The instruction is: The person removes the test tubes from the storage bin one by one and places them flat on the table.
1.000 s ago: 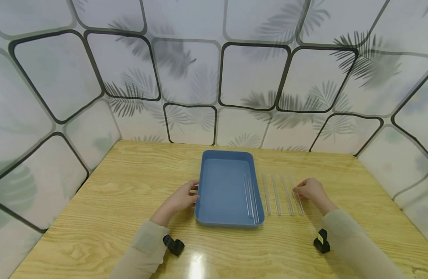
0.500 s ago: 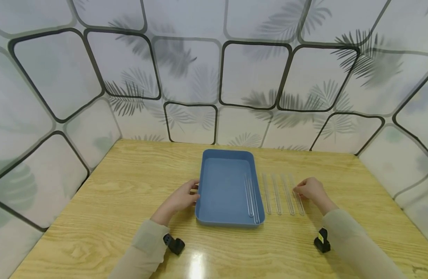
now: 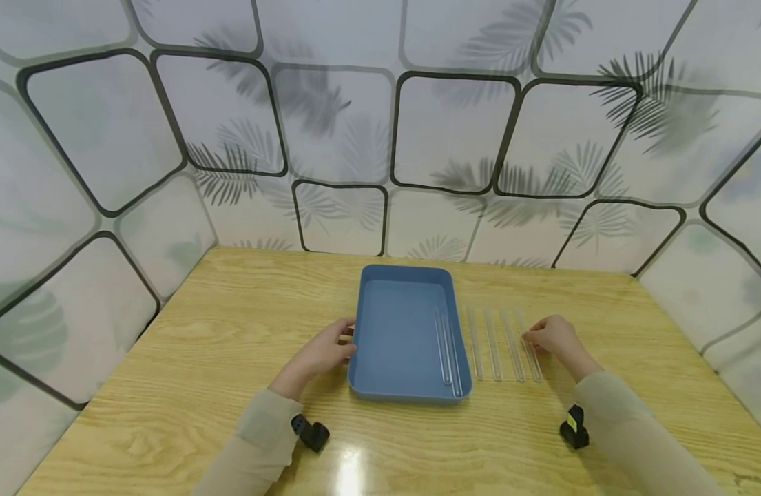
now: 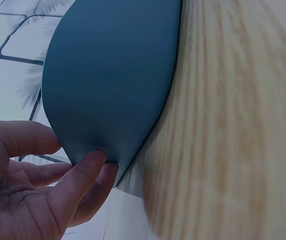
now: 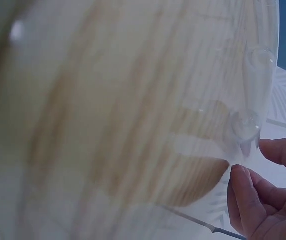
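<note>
A blue rectangular tray (image 3: 392, 331) lies in the middle of the table, and two clear test tubes (image 3: 443, 351) rest along its right side inside. My left hand (image 3: 321, 351) is at the tray's left wall, its relaxed fingers touching the outside; the left wrist view shows these fingertips on the blue wall (image 4: 112, 75). Right of the tray, several clear test tubes lie side by side in a row. The rightmost test tube (image 3: 532, 362) lies under my right hand (image 3: 555, 339), which pinches it near the middle between thumb and fingers. A rounded tube end (image 5: 247, 127) shows in the right wrist view.
The other loose test tubes (image 3: 493, 348) lie between the tray and my right hand, roughly parallel. All of it stands on a light wooden table (image 3: 262, 303). Patterned curtain walls (image 3: 337, 138) enclose the back and sides.
</note>
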Demonstrator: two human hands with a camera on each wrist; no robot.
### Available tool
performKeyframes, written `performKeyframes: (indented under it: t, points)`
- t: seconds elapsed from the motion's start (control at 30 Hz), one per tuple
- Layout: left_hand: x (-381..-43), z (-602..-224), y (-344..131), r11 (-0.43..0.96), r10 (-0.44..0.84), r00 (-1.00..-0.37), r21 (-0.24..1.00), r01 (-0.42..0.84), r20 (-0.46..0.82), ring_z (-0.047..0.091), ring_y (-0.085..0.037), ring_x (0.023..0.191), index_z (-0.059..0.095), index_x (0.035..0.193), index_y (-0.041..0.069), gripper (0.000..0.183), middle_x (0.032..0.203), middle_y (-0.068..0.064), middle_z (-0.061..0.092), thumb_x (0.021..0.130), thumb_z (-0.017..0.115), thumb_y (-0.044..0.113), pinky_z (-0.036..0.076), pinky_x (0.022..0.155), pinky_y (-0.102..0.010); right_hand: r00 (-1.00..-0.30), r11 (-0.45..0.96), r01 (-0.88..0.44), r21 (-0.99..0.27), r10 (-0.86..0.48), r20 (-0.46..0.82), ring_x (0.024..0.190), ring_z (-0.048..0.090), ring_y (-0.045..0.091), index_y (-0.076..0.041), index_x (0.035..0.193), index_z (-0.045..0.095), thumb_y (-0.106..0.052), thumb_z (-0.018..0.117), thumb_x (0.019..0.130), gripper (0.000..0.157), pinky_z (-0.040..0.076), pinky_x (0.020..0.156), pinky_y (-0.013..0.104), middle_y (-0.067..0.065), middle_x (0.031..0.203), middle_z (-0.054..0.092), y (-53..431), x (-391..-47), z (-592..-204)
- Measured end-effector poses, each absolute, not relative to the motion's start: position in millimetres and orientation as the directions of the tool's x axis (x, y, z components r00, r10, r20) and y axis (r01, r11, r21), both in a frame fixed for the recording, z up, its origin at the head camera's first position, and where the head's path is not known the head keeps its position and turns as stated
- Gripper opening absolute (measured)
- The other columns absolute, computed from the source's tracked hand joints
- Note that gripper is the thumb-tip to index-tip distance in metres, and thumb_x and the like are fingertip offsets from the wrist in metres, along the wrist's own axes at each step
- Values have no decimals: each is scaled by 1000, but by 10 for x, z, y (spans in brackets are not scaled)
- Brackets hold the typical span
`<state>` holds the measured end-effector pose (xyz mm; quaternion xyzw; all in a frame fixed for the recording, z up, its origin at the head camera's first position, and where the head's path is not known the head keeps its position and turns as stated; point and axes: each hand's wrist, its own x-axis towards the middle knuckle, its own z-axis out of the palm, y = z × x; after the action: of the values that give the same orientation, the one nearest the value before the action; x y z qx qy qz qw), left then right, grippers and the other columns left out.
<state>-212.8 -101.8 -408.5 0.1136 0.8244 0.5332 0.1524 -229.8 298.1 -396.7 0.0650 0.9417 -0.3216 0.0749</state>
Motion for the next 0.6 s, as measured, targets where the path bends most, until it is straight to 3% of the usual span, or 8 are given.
performKeyframes:
  t: [0.6]
  points:
    - [-2102,-4057,-993,382,337,-933,924,13,-127,45,-38,109,33,132,-5,46,123,-25,42,87,44,-4,47,78,-43,-985,759,125,-639,15,-174,80,60,31,17,106,51,-14,56,85,38,51,68,37,28,97,55,2876,-2268,-3744]
